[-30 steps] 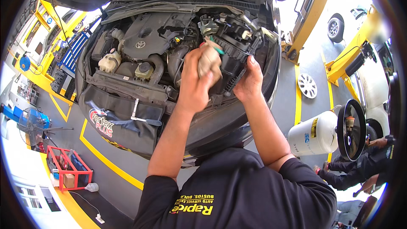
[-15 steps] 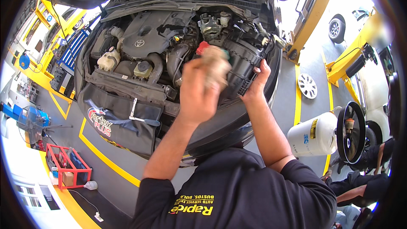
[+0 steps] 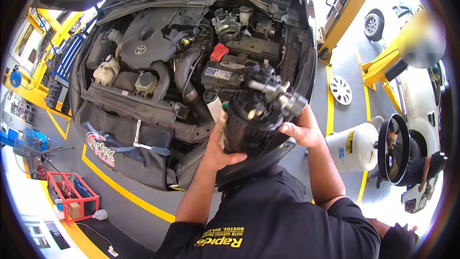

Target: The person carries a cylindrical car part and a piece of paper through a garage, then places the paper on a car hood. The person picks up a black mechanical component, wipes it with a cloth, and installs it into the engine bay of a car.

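Observation:
Both my hands hold up a black cylindrical canister (image 3: 251,127) over the front edge of the engine bay. It is tilted, with silvery metal fittings (image 3: 282,97) on top turned to the right. My left hand (image 3: 219,152) grips its left side, thumb across the lower front. A beige and green rag (image 3: 222,127) is pinched between that palm and the canister. My right hand (image 3: 306,128) clasps the right side just below the metal fittings, thumb toward me. Its other fingers are mostly hidden behind the canister.
Behind the canister lie a battery (image 3: 218,74) with a red terminal cover (image 3: 219,52) and a black intake hose (image 3: 184,69). A ratchet wrench (image 3: 148,146) rests on the black fender cover (image 3: 127,136). A white tank (image 3: 352,146) stands at right, a red crate (image 3: 72,196) at lower left.
The canister has come toward me and turned, bringing its metal fittings nearer and uncovering the battery. My left hand, with the rag, has moved from above it to grip its left side.

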{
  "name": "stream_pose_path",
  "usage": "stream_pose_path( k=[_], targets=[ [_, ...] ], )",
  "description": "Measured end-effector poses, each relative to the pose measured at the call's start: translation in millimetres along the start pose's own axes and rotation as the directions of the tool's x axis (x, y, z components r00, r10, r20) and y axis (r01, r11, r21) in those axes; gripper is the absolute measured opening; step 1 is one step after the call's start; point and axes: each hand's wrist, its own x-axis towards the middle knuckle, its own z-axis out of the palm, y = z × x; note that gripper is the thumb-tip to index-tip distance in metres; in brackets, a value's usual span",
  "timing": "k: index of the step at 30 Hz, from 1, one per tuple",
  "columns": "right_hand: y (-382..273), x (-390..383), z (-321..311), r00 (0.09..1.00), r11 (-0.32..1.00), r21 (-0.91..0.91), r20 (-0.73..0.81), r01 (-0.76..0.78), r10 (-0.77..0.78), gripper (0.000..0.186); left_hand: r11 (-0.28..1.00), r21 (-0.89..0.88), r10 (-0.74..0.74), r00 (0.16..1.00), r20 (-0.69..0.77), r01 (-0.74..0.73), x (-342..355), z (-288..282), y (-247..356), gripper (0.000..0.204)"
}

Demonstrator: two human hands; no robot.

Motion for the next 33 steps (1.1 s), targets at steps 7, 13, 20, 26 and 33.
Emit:
stream_pose_path(
  k=[7,13,20,26,33],
  targets=[
    [11,57,-51,0.927,0.982,-0.031,0.339,0.184,-0.163,0.072,0.969,-0.241,-0.004,0.980,-0.197,-0.045,12,5,-53,0.114],
    [39,92,-77,0.870,0.967,0.246,0.490,-0.071,-0.061,0.087,0.964,0.240,0.010,0.885,-0.466,0.115,43,35,-32,0.111],
    [29,129,-109,0.772,0.915,-0.042,0.553,0.401,-0.313,0.085,0.876,0.482,0.284,0.809,-0.515,0.000,87,59,-23,0.128],
    [3,170,-116,0.604,0.757,-0.257,0.767,0.600,-0.218,0.070,0.957,0.285,0.227,0.748,-0.624,-0.052,93,33,-45,0.121],
    [6,244,-121,0.605,0.643,-0.389,0.782,0.659,-0.147,0.049,0.989,0.136,0.139,0.711,-0.689,-0.062,171,10,-31,0.082]
  ],
)
